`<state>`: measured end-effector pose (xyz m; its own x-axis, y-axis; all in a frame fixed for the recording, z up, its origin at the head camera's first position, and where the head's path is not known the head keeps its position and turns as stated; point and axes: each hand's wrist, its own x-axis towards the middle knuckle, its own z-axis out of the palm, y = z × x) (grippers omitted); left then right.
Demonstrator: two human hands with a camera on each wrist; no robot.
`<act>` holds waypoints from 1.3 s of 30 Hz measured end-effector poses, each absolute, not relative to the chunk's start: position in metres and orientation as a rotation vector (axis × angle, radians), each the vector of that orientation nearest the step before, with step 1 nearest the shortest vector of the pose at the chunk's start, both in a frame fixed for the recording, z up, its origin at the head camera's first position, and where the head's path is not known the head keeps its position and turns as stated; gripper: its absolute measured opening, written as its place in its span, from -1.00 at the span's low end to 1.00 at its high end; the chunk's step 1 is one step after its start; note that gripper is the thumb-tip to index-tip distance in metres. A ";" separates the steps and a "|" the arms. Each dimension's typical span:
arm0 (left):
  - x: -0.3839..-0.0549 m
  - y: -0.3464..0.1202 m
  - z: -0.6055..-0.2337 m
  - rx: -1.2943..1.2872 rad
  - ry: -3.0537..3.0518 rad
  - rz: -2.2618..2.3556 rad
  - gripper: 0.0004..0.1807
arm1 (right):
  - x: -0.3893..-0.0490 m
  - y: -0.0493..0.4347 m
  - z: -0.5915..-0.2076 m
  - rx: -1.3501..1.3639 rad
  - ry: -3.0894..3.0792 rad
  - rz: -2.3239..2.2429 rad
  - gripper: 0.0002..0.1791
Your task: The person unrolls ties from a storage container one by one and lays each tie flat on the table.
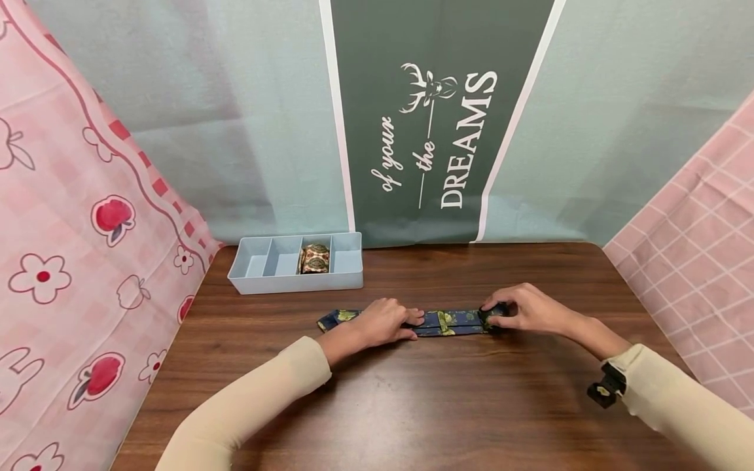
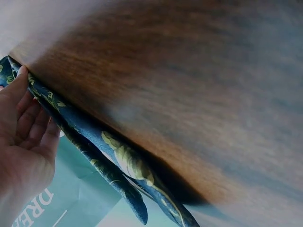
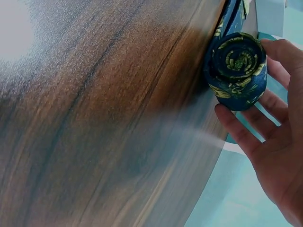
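Note:
A navy necktie (image 1: pixel 462 318) with yellow-green flowers lies lengthwise across the wooden table, its right end wound into a coil. My right hand (image 1: pixel 533 310) grips that coil between thumb and fingers. The right wrist view shows the spiral of the rolled necktie (image 3: pixel 238 64) end-on, with the fingers around its outer side. On the flat stretch further left rests my left hand (image 1: pixel 383 322), its fingers laid over the fabric and the thumb by the near edge. Beyond the left hand (image 2: pixel 28 151), in the left wrist view, the loose ends of the necktie (image 2: pixel 128 158) show two layers slightly apart.
Behind the necktie, at the back left, stands a light blue divided tray (image 1: pixel 294 282). One compartment holds a rolled patterned tie (image 1: pixel 316 258). Printed cloths hang along the back and both sides of the table (image 1: pixel 436 405).

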<state>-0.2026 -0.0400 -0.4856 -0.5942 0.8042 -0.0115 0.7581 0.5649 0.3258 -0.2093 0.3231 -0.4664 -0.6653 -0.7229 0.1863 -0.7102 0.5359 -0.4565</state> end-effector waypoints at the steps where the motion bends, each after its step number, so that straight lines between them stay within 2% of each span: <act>1: -0.203 -0.040 -0.485 1.325 2.636 0.430 -0.55 | -0.209 0.324 -0.466 -1.267 2.730 -0.788 -0.81; 21: -0.204 -0.042 -0.484 1.334 2.653 0.417 -0.56 | -0.208 0.344 -0.456 -1.228 2.737 -0.821 -0.66; 32: -0.203 -0.028 -0.473 1.345 2.702 0.327 -0.59 | -0.209 0.339 -0.455 -1.216 2.804 -0.750 -0.81; 39: -0.203 -0.011 -0.467 1.332 2.762 0.333 -0.58 | -0.212 0.332 -0.450 -1.222 2.846 -0.667 -0.77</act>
<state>-0.2027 -0.0115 -0.4673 -0.6258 0.7789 0.0417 0.7664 0.6041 0.2181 -0.2125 0.3318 -0.4500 -0.7025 -0.6868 0.1866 -0.6982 0.6141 -0.3679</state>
